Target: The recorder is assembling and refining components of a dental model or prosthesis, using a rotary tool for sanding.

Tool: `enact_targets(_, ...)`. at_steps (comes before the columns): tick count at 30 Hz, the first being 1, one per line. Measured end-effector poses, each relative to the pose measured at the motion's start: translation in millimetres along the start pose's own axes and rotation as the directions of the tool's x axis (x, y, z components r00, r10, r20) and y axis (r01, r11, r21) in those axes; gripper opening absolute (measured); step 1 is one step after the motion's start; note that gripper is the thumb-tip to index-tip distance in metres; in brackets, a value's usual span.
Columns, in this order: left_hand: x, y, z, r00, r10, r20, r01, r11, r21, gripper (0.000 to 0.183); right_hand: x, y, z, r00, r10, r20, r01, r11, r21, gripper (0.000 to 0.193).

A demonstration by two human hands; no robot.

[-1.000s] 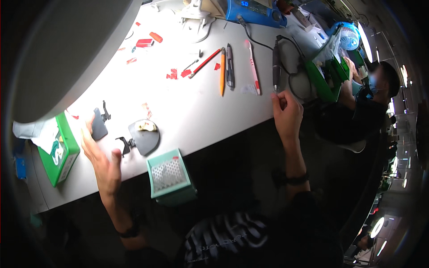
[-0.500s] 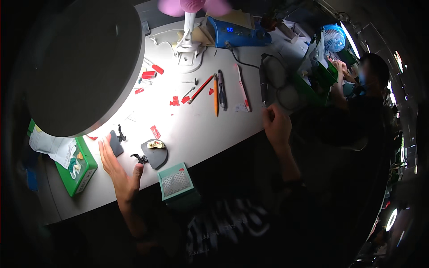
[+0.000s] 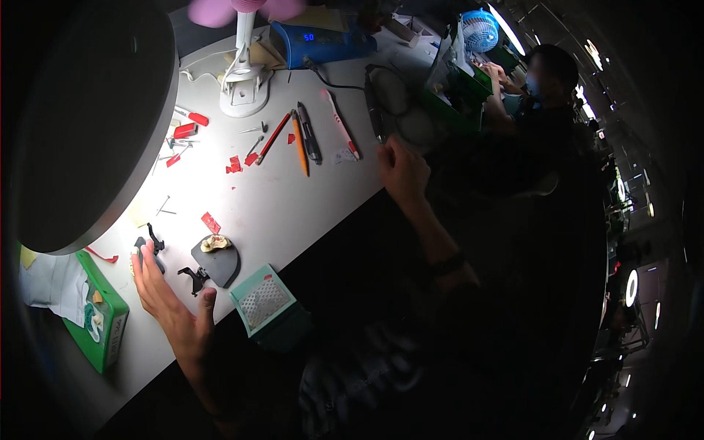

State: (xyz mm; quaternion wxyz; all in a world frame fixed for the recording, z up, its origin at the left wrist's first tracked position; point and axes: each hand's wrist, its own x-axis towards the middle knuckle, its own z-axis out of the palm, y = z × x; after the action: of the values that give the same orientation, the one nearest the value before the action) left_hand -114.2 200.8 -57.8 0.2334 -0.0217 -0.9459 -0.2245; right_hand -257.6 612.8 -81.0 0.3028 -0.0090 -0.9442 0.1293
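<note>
My left hand (image 3: pixel 170 302) is open over the table at the left, fingers stretched out and thumb apart. Its fingertips partly cover a dark grey plate with a black hinge arm (image 3: pixel 155 236); whether they touch it is unclear. To the right of that hand lies a second dark grey hinged plate (image 3: pixel 226 270) bearing a cream dental model (image 3: pixel 215 243). At the table's front edge, my right hand (image 3: pixel 405 174) has its fingers curled at the lower end of a dark corded handpiece (image 3: pixel 375 110). Shadow hides what those fingers hold, if anything.
A large lamp head (image 3: pixel 88 117) overhangs the left side. A green tray (image 3: pixel 116 323) and a pale green box with a perforated top (image 3: pixel 262 299) flank my left hand. Pencils, a pen (image 3: pixel 309 132), a toothbrush (image 3: pixel 341 125) and small tool bits lie farther back. A co-worker sits at right.
The whole view has shifted, moving the scene left in the picture. My left fingers now overlap the far grey plate more. My right hand keeps its place by the handpiece.
</note>
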Motion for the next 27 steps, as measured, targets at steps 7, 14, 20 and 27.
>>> enact_targets(7, -4.9, -0.7, -1.4, 0.999, -0.04, -0.019, 0.041, 0.999, 0.026, 0.095, 7.5, 3.5, 1.1, 0.999, -0.043, 0.017, 0.043, 0.998, 0.042, 0.013)
enact_targets(14, -2.0, 5.3, -7.0, 0.99, -0.09, -0.106, 0.094, 0.995, 0.025, 0.082, 25.6, 12.3, 8.2, 0.985, -0.115, 0.13, 0.101, 0.989, 0.11, 0.012)
enact_targets(20, -4.5, 3.8, -7.2, 0.996, -0.088, -0.021, 0.087, 0.996, -0.007, 0.077, 20.2, 10.7, 20.1, 0.993, 0.005, 0.122, -0.013, 0.998, 0.059, 0.025)
enact_targets(27, -3.5, 11.5, -13.7, 0.991, -0.129, 0.029, 0.132, 0.977, -0.166, 0.061, 16.1, 8.2, 25.3, 0.997, 0.02, -0.079, -0.008, 0.989, 0.148, 0.041)
